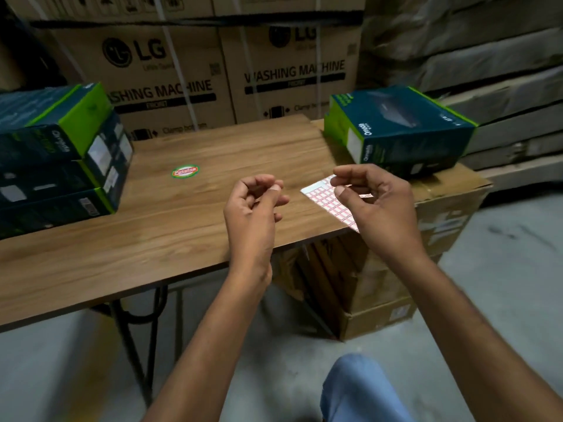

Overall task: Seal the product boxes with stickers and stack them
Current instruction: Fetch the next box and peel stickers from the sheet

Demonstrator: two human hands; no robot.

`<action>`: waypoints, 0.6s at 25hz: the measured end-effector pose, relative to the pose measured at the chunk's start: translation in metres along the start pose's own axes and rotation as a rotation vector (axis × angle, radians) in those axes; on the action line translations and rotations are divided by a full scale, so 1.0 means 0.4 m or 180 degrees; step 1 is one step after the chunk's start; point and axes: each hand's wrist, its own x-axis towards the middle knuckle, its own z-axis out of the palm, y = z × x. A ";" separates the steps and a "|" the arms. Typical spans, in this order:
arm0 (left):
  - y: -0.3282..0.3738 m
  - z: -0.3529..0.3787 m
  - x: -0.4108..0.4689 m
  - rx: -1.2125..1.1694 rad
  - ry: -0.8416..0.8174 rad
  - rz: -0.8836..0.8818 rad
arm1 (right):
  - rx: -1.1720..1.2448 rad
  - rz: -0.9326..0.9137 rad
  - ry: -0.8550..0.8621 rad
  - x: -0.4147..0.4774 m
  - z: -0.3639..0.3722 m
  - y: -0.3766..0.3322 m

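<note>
Peeling a sticker looks like the current step. The right hand [376, 205] pinches the sticker sheet [323, 197] over the desk [182, 226] edge. The left hand [253, 205] is curled; whether its grip holds anything, I cannot tell. Next probably calls for the box [399, 129] at right.

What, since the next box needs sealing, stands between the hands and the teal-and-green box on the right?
Nothing visible: only open air separates the right hand, holding the red-and-white sticker sheet, from the teal-and-green cardboard box.
</note>
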 end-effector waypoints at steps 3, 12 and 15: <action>-0.014 0.124 0.047 0.0064 -0.0291 -0.0125 | -0.0149 0.0066 0.0262 0.074 -0.071 0.056; -0.072 0.432 0.209 0.0409 -0.0636 -0.0399 | -0.1622 0.0231 0.1343 0.334 -0.285 0.240; -0.110 0.499 0.274 0.0744 -0.0691 -0.0601 | -0.1877 0.0578 0.1431 0.410 -0.332 0.288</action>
